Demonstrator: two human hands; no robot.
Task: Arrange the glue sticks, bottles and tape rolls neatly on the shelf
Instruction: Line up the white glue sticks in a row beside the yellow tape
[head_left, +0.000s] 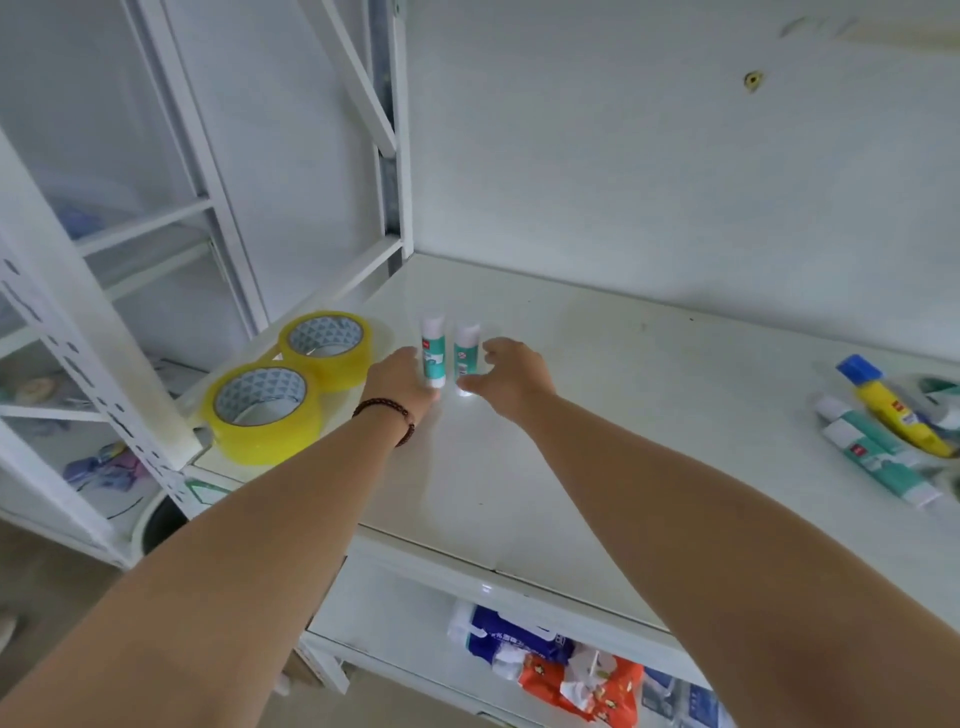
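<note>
Two glue sticks (445, 353) stand upright, side by side, on the shelf (649, 415), flanked by both hands. The left hand (402, 382) touches one; its grip is hidden. The right hand (511, 376) is spread around the other. Either could be toppled by a nudge on release.

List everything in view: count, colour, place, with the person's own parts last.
tape rolls: 2, yellow, lying flat at the shelf's left end
upright glue sticks: 2, white and teal, standing side by side between the hands
lying glue sticks: at least 2, white and teal, at the right edge
glue bottle: 1, yellow with blue cap, lying at the right edge
shelf: 1, white
packages: several, blue and orange, lower shelf
bracelet: 1, dark, left wrist
left hand: beside the left stick
right hand: beside the right stick
</note>
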